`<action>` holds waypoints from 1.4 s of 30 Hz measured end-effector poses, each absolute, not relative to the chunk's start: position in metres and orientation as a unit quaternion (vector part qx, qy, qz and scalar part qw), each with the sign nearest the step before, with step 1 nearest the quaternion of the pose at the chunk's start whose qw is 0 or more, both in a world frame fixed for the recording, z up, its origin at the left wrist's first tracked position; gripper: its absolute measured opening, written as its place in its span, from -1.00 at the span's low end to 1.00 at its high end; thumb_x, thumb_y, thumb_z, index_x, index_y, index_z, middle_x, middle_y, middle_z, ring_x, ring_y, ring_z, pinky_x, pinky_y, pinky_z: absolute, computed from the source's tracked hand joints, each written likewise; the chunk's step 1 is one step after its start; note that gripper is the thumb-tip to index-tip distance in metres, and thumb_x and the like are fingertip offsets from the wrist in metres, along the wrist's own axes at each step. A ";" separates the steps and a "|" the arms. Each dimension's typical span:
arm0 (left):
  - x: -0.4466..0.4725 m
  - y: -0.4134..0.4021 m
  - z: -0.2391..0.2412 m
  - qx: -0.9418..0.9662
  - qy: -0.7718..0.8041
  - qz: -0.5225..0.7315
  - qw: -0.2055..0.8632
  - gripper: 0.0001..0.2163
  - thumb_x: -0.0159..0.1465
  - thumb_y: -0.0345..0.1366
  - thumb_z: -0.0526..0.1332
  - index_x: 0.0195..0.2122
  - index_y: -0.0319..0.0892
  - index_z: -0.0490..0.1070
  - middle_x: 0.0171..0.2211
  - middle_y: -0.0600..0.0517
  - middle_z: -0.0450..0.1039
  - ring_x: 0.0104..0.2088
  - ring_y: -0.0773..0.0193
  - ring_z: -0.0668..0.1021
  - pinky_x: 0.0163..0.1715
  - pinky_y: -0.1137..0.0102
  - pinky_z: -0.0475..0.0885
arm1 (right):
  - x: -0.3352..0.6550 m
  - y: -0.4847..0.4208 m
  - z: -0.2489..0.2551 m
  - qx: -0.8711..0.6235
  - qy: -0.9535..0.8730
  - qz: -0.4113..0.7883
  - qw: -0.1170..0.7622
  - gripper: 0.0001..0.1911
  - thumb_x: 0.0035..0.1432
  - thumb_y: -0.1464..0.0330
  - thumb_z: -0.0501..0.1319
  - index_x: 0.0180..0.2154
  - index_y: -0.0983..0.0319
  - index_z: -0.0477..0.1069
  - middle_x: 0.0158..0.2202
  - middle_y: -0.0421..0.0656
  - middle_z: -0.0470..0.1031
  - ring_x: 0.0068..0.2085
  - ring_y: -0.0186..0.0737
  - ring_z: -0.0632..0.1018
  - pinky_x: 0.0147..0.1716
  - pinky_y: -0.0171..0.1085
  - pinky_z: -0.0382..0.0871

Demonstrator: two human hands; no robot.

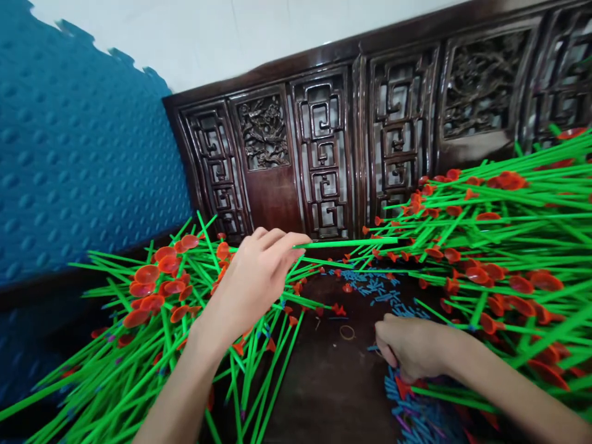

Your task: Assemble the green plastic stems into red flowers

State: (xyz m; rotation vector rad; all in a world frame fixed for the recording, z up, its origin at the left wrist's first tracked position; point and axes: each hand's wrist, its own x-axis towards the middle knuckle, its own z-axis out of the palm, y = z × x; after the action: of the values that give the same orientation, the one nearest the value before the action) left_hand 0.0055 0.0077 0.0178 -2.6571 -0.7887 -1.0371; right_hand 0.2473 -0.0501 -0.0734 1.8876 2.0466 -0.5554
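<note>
Head view: a single green stick (351, 243) is pinched near one end between the thumb and fingertips of the left hand (259, 277); it is held roughly level, its free end directed toward the right heap of green sticks (531, 231). The right hand (411, 345) is curled low by the blue tube pieces (419, 422), with a red cup (403, 388) just below its fingers; whether anything is gripped there cannot be told. Step in hand, as judged: one stick is being handled singly while small parts are reached for. A steady pinch and careful picking among loose pieces appear to be called for. A left heap of green sticks (134, 382), many red-cupped, is noted beside the left forearm. Both heaps are borne by a dark wooden seat (324, 394), where a rubber band (346, 339) is seen. Behind stands a carved lattice backrest (275, 200); a studded blue foam mat (92, 154) is placed at left, below a pale wall (324, 21).
</note>
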 end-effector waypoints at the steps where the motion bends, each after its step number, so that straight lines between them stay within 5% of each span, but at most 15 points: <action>1: 0.005 0.009 0.018 -0.893 -0.262 -0.349 0.107 -0.80 0.43 -0.38 0.09 0.02 -0.09 0.41 -0.12 0.03 0.54 -0.15 0.19 0.49 -0.11 0.20 0.43 | 0.244 -0.051 -0.070 0.650 0.717 -0.192 0.162 -0.67 -0.32 0.63 0.28 -0.42 0.21 0.51 -0.32 -0.21 0.48 -0.42 -0.29 0.48 -0.53 -0.36 0.13; 9: 0.009 0.005 0.017 -0.882 -0.257 -0.370 0.137 -0.83 0.43 -0.30 0.12 -0.06 -0.06 0.49 -0.19 0.05 0.58 -0.19 0.17 0.44 -0.15 0.22 0.36 | 0.234 -0.057 -0.059 0.611 0.750 -0.184 0.175 -0.54 -0.18 0.70 0.20 -0.18 0.31 0.53 -0.13 0.02 0.52 -0.15 -0.09 0.57 -0.34 -0.32 0.24; 15: 0.008 -0.002 0.020 -0.887 -0.253 -0.365 0.126 -0.85 0.42 -0.31 0.14 -0.08 -0.08 0.48 -0.22 0.06 0.56 -0.21 0.19 0.43 -0.15 0.25 0.35 | 0.241 -0.057 -0.065 0.618 0.765 -0.134 0.117 -0.67 -0.08 0.64 0.23 -0.25 0.24 0.55 -0.19 -0.03 0.56 -0.21 -0.06 0.60 -0.38 -0.29 0.21; 19: 0.006 0.008 0.020 -0.887 -0.249 -0.373 0.112 -0.88 0.41 -0.42 0.12 -0.12 -0.14 0.42 -0.20 0.06 0.54 -0.20 0.23 0.47 -0.15 0.27 0.36 | 0.254 -0.056 -0.069 0.627 0.777 -0.056 -0.023 -0.78 0.04 0.59 0.20 -0.32 0.19 0.50 -0.29 -0.12 0.54 -0.26 -0.11 0.58 -0.38 -0.28 0.23; 23: 0.003 0.017 0.019 -0.880 -0.247 -0.391 0.110 -0.88 0.40 -0.47 0.11 -0.14 -0.17 0.39 -0.22 0.06 0.50 -0.20 0.26 0.50 -0.15 0.31 0.38 | 0.251 -0.062 -0.042 0.581 0.762 0.015 -0.286 -0.86 0.21 0.42 0.15 -0.34 0.21 0.48 -0.41 -0.15 0.47 -0.39 -0.21 0.52 -0.40 -0.27 0.32; 29: -0.002 0.014 0.022 -0.865 -0.256 -0.417 0.112 -0.87 0.38 -0.50 0.13 -0.12 -0.17 0.38 -0.21 0.07 0.50 -0.20 0.26 0.50 -0.16 0.33 0.39 | 0.230 -0.073 0.023 0.479 0.633 -0.101 -0.599 -0.80 0.10 0.20 0.32 -0.35 0.20 0.52 -0.43 -0.16 0.58 -0.40 -0.23 0.60 -0.39 -0.30 0.51; 34: -0.005 0.011 0.025 -0.859 -0.239 -0.441 0.105 -0.86 0.38 -0.50 0.12 -0.11 -0.17 0.37 -0.22 0.09 0.50 -0.21 0.30 0.51 -0.17 0.37 0.40 | 0.230 -0.073 0.028 0.408 0.586 -0.187 -0.675 -0.79 0.07 0.23 0.39 -0.31 0.22 0.52 -0.41 -0.13 0.64 -0.39 -0.23 0.65 -0.34 -0.31 0.61; 42: -0.008 0.014 0.025 -0.867 -0.221 -0.433 0.106 -0.84 0.39 -0.50 0.13 -0.10 -0.13 0.39 -0.22 0.11 0.51 -0.19 0.33 0.53 -0.15 0.40 0.40 | 0.233 -0.071 0.021 0.361 0.611 -0.233 -0.665 -0.84 0.11 0.29 0.39 -0.27 0.22 0.55 -0.37 -0.15 0.67 -0.36 -0.31 0.67 -0.29 -0.42 0.62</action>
State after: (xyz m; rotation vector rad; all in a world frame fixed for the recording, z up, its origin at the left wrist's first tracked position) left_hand -0.0078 0.0141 0.0249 -2.5555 -0.6523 -1.2749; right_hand 0.2332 -0.0709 0.0210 2.2211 3.7594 -1.4371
